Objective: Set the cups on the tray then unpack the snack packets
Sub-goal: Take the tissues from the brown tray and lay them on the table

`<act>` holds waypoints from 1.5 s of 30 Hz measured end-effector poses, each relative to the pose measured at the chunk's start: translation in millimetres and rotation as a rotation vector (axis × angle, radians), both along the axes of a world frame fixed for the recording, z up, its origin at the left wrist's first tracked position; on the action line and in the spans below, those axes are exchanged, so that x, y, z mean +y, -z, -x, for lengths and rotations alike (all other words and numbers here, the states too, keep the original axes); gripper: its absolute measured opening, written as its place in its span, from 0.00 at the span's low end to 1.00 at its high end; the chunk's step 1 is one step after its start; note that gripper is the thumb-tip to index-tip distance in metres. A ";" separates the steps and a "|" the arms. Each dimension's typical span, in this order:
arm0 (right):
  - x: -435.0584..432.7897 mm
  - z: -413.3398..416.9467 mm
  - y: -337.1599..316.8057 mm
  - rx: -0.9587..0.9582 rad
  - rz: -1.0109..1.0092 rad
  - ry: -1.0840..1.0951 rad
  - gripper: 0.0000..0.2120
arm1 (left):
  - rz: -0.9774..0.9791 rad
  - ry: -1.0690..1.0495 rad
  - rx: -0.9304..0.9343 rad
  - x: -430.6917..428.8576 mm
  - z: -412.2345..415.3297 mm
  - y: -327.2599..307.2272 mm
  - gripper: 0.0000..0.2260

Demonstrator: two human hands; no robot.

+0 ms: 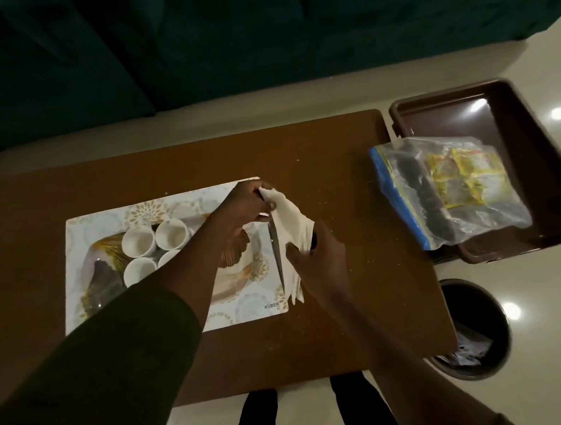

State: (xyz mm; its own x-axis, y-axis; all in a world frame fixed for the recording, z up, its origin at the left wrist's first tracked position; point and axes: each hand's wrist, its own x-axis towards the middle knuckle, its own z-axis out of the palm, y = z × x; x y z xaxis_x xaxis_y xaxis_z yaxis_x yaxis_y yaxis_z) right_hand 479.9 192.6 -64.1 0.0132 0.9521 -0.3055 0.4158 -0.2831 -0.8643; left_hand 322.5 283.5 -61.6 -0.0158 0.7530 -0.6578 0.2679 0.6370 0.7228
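Several white cups [170, 235] stand close together on the flat patterned tray [86, 230], which lies on the brown table [336, 182]. My left hand [239, 211] pinches the top end of a crumpled white wrapper [289, 218] above the tray's right edge. My right hand [315, 259] grips the wrapper's lower part, and its loose strips hang down past the tray's edge. A thin metal blade [277, 258] runs along the wrapper's left side; which hand holds it is unclear. A clear zip bag [413, 197] holding yellow snack packets [464, 174] lies to the right.
The zip bag rests in a dark brown tub [531, 151] on the floor off the table's right end. A round dark bin [482, 318] with wrappers inside stands by the table's front right corner. A dark green sofa [229, 34] runs behind the table.
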 end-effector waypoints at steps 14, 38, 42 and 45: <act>-15.8 15.1 26.9 -0.182 -0.084 -0.116 0.12 | -0.143 0.337 0.297 -2.5 17.0 30.5 0.06; 31.8 -38.5 9.9 -0.298 -0.165 -0.030 0.15 | -0.302 0.396 0.468 30.9 -27.1 31.0 0.13; 63.9 -91.5 11.3 -0.336 -0.087 0.037 0.10 | -0.339 0.419 0.456 44.7 -68.8 25.4 0.13; 79.5 -137.8 12.2 -0.376 -0.080 0.075 0.08 | -0.316 0.456 0.421 49.6 -107.4 23.0 0.12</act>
